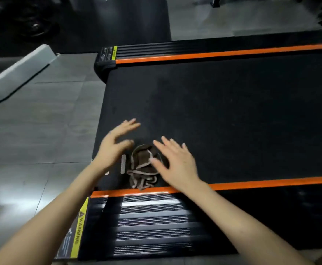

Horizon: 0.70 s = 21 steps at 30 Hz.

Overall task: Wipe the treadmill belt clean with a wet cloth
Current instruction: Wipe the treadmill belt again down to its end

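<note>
Item: crumpled brown cloth with pale edging [141,166]. It lies bunched on the black textured treadmill belt [223,115], at the belt's near margin, just beside the orange stripe [271,182] of the ribbed black side rail [152,222]. It sits between the two sets of fingers. The left hand's [114,148] are just to its left. The right hand's [177,163] reach over its right edge, the thumb crossing the fabric; contact cannot be told through the blur.

Fingers, left [131,124]: released, spread, grasping nothing.

Fingers, right [164,145]: released, spread flat, grasping nothing.

Reading of placement: the cloth lies in a heap, not spread flat, so it probably needs gathering or flattening before wiping. Both palms face down on either side of it, seemingly ready to close on it or press it to the belt. Most of the belt lies beyond the fingertips, so the wiping looks barely begun.

Also present: yellow warning label [79,226] on the rail end; grey tiled floor [41,121].
</note>
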Motion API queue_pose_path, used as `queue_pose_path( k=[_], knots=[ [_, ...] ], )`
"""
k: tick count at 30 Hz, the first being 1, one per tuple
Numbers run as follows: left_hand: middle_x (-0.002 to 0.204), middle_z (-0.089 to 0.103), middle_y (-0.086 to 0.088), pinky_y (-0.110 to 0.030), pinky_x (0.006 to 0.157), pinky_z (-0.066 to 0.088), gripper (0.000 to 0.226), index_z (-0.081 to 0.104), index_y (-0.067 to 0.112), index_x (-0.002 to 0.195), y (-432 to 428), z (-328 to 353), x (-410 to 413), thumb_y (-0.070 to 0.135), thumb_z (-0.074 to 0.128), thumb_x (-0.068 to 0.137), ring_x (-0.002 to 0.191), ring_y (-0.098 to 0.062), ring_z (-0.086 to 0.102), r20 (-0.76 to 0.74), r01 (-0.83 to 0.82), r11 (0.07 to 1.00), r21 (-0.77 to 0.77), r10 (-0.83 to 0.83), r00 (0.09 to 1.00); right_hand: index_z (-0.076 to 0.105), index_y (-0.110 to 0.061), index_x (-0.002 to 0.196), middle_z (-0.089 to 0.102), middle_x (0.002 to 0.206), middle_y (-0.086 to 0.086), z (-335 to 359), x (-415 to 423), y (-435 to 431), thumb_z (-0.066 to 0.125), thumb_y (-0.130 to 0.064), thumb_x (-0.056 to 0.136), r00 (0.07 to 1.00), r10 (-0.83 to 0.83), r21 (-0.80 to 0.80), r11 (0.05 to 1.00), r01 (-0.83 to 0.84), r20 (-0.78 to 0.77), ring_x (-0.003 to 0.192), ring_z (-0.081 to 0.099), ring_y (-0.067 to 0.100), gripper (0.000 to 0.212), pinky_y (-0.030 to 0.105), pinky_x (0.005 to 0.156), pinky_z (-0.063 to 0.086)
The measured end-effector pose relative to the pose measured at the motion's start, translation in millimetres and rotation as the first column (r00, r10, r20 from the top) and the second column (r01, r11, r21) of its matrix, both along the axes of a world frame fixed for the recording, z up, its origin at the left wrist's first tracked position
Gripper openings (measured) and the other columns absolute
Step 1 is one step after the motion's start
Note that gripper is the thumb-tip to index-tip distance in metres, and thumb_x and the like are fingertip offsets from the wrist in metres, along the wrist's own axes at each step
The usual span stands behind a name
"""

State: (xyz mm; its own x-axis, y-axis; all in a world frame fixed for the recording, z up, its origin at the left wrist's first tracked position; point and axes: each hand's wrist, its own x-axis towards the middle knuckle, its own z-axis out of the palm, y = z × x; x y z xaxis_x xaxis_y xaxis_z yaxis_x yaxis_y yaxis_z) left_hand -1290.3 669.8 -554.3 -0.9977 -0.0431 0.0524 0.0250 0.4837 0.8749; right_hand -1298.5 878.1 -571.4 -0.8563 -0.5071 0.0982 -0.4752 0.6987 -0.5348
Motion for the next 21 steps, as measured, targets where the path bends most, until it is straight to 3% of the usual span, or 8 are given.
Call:
queue_pose_path(
  k=[3, 5, 8, 10, 12, 14, 17, 21],
  knots=[
    [0.147, 0.041, 0.000, -0.037, 0.116, 0.021, 0.044, 0.050, 0.024, 0.135, -24.8, -13.1, 1.7, 0.022, 0.051, 0.091, 0.140, -0.019, 0.030, 0.021, -0.400, 0.903, -0.159, 0.408, 0.913, 0.029, -0.043, 0.143, 0.003, 0.159, 0.005, -13.7, 7.9, -52.4, 0.031, -0.074, 0.081, 0.980, 0.182, 0.221, 0.956, -0.194, 0.075, 0.145, -0.002, 0.029, 0.069, 0.057, 0.114, 0.002],
    [0.150, 0.036, -0.007, -0.048, 0.115, 0.021, 0.042, 0.043, 0.019, 0.142, -35.1, -30.4, -0.5, 0.023, 0.042, 0.099, 0.141, -0.029, 0.028, 0.051, -0.445, 0.809, -0.384, 0.500, 0.865, 0.039, -0.042, 0.139, -0.002, 0.159, 0.006, -28.7, 5.9, -66.3, 0.048, -0.065, 0.084, 0.962, 0.268, 0.291, 0.917, -0.273, 0.058, 0.144, -0.009, 0.031, 0.060, 0.061, 0.113, 0.003],
    [0.155, 0.025, -0.013, -0.052, 0.115, 0.016, 0.048, 0.031, 0.023, 0.148, -45.0, -49.6, -9.5, 0.032, 0.034, 0.101, 0.143, -0.037, 0.017, 0.164, -0.349, 0.758, -0.551, 0.508, 0.846, 0.066, -0.029, 0.115, 0.033, 0.149, 0.014, -43.7, -7.1, -53.9, 0.074, -0.029, 0.074, 0.923, 0.378, 0.208, 0.911, -0.356, -0.076, 0.138, 0.025, 0.040, 0.042, 0.059, 0.104, 0.034],
    [0.157, 0.018, -0.012, -0.052, 0.115, 0.012, 0.050, 0.024, 0.028, 0.150, -47.2, -56.5, -17.6, 0.037, 0.030, 0.101, 0.144, -0.037, 0.011, 0.233, -0.282, 0.756, -0.591, 0.495, 0.837, 0.070, -0.024, 0.107, 0.048, 0.139, 0.016, -49.1, -24.9, -29.3, 0.083, -0.014, 0.057, 0.893, 0.426, 0.244, 0.890, -0.385, -0.147, 0.127, 0.044, 0.041, 0.052, 0.052, 0.086, 0.050],
    [0.159, 0.011, -0.011, -0.053, 0.115, 0.010, 0.051, 0.018, 0.033, 0.150, -49.0, -63.0, -26.1, 0.041, 0.028, 0.101, 0.145, -0.037, 0.005, 0.284, -0.247, 0.770, -0.588, 0.483, 0.828, 0.070, -0.019, 0.108, 0.049, 0.137, 0.018, -55.9, -62.1, -1.8, 0.081, -0.005, 0.054, 0.929, 0.309, 0.248, 0.934, -0.256, -0.202, 0.123, 0.047, 0.044, 0.057, 0.056, 0.087, 0.050],
    [0.160, 0.003, -0.010, -0.052, 0.115, 0.011, 0.053, 0.014, 0.036, 0.150, -50.1, -69.5, -32.5, 0.045, 0.028, 0.100, 0.145, -0.036, 0.001, 0.310, -0.237, 0.787, -0.570, 0.473, 0.825, 0.065, -0.015, 0.118, 0.040, 0.144, 0.019, -57.3, -104.7, 14.0, 0.070, 0.001, 0.069, 0.981, -0.017, 0.147, 0.988, 0.046, -0.196, 0.130, 0.037, 0.046, 0.052, 0.058, 0.100, 0.040],
    [0.160, -0.002, -0.004, -0.050, 0.111, 0.020, 0.054, 0.011, 0.041, 0.149, -52.2, -76.8, -39.8, 0.050, 0.027, 0.099, 0.145, -0.034, 0.002, 0.295, -0.264, 0.787, -0.558, 0.485, 0.823, 0.056, -0.014, 0.130, 0.030, 0.149, 0.020, -61.6, -115.2, -9.4, 0.051, 0.000, 0.083, 0.916, -0.377, 0.022, 0.923, 0.384, -0.137, 0.136, 0.027, 0.045, 0.049, 0.054, 0.111, 0.027],
    [0.160, 0.003, -0.005, -0.049, 0.106, 0.030, 0.054, 0.009, 0.045, 0.148, -61.3, -78.3, -61.0, 0.054, 0.024, 0.097, 0.141, -0.036, 0.016, 0.275, -0.314, 0.773, -0.551, 0.523, 0.807, 0.056, -0.014, 0.128, 0.041, 0.141, 0.025, -77.4, -39.4, -48.8, 0.047, -0.011, 0.073, 0.956, 0.124, 0.010, 0.992, -0.126, -0.265, 0.127, 0.038, 0.049, 0.056, 0.057, 0.101, 0.032]
  ],
)
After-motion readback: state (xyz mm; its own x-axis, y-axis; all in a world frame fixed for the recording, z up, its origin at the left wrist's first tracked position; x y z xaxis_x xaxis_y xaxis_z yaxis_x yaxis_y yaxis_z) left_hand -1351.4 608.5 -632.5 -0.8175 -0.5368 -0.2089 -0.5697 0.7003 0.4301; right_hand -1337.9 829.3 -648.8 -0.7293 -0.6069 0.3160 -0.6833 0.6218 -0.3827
